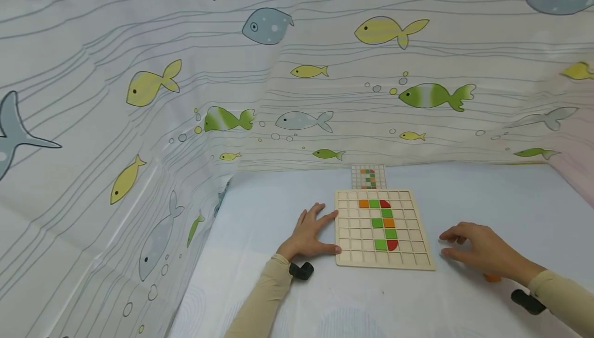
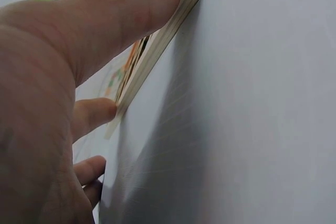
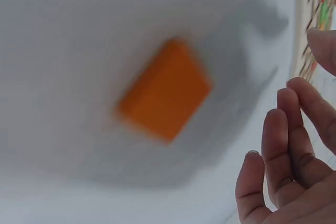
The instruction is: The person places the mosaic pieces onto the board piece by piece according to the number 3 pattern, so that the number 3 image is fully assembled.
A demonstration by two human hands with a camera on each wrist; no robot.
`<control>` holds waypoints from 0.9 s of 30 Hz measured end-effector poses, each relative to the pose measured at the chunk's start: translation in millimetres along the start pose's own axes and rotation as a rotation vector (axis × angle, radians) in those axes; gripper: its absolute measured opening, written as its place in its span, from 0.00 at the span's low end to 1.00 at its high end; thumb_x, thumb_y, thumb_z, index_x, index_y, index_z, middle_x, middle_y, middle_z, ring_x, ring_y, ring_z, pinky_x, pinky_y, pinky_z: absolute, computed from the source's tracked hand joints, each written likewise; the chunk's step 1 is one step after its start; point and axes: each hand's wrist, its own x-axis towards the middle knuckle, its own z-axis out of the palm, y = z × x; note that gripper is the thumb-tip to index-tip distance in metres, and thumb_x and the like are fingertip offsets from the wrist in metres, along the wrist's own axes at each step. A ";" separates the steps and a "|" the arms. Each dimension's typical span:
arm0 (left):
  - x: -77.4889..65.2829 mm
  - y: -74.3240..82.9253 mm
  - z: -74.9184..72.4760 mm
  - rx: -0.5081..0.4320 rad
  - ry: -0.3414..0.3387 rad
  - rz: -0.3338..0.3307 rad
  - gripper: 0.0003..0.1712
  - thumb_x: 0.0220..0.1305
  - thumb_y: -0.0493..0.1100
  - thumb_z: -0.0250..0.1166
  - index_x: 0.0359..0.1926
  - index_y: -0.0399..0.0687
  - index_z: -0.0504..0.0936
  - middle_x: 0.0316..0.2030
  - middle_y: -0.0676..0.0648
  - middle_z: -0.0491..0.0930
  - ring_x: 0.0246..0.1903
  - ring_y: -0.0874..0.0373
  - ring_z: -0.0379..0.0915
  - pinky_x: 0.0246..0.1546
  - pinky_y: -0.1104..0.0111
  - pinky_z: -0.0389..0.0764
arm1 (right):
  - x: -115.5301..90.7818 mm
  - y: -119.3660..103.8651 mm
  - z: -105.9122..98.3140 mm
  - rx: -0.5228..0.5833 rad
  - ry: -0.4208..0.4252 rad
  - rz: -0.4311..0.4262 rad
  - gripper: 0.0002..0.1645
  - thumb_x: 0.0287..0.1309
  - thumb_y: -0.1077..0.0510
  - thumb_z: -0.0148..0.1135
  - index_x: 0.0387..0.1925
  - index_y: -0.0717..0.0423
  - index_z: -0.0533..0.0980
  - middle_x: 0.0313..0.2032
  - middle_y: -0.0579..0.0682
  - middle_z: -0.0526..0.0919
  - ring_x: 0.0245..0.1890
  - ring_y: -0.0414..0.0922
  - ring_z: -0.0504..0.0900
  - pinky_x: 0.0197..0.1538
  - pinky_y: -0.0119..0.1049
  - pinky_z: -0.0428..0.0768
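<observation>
A pale wooden grid board (image 1: 352, 258) lies on the table with orange, green and red tiles set in its squares. My left hand (image 1: 308, 235) is at its left side, fingers spread, thumb and forefinger touching the edge. In the left wrist view, the thumb (image 2: 126, 11) rests against the board's rim. My right hand (image 1: 480, 249) hovers off the board's right side, its fingers loosely bent with nothing between them. Beneath the right wrist lies an orange block (image 3: 165, 93); the head view shows only part of it.
Behind the board lies a smaller card (image 1: 355, 178) with a printed grid of coloured squares, its lower part hidden by the board. A fish-patterned sheet (image 1: 297, 90) hangs behind and to the left of the white-covered table (image 1: 260, 193).
</observation>
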 end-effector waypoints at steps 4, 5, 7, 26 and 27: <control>-1.4 0.9 -1.2 -0.014 0.001 0.002 0.56 0.58 0.66 0.76 0.83 0.60 0.62 0.84 0.40 0.48 0.85 0.43 0.36 0.84 0.42 0.37 | -14.6 11.7 -5.9 -0.018 -0.007 0.031 0.17 0.55 0.44 0.82 0.43 0.44 0.88 0.39 0.31 0.84 0.38 0.29 0.78 0.40 0.33 0.83; -1.4 1.1 -1.5 -0.013 0.000 0.003 0.56 0.58 0.66 0.76 0.83 0.60 0.62 0.84 0.40 0.47 0.86 0.44 0.36 0.85 0.43 0.37 | -18.3 15.2 -7.4 -0.019 -0.010 0.037 0.16 0.56 0.44 0.81 0.43 0.44 0.88 0.39 0.31 0.84 0.38 0.29 0.77 0.40 0.33 0.83; -1.4 1.3 -1.5 -0.014 0.004 0.006 0.56 0.58 0.66 0.76 0.83 0.60 0.62 0.84 0.40 0.48 0.85 0.43 0.36 0.84 0.42 0.37 | -25.8 21.6 -9.6 -0.023 -0.014 0.065 0.15 0.56 0.43 0.81 0.42 0.41 0.88 0.39 0.30 0.83 0.39 0.28 0.77 0.40 0.32 0.83; -0.6 -1.0 -2.2 -0.021 0.013 0.019 0.57 0.57 0.65 0.77 0.83 0.59 0.63 0.84 0.39 0.48 0.85 0.42 0.37 0.84 0.42 0.37 | -68.7 53.6 4.7 0.032 0.104 0.034 0.18 0.50 0.53 0.85 0.42 0.41 0.85 0.38 0.30 0.87 0.38 0.20 0.79 0.35 0.26 0.82; -0.6 -0.5 -2.1 -0.025 0.010 0.020 0.57 0.57 0.65 0.77 0.83 0.59 0.62 0.84 0.39 0.48 0.85 0.42 0.37 0.84 0.42 0.36 | -69.6 53.5 4.3 0.036 0.100 0.043 0.18 0.50 0.54 0.85 0.42 0.42 0.85 0.38 0.30 0.88 0.38 0.20 0.80 0.35 0.25 0.82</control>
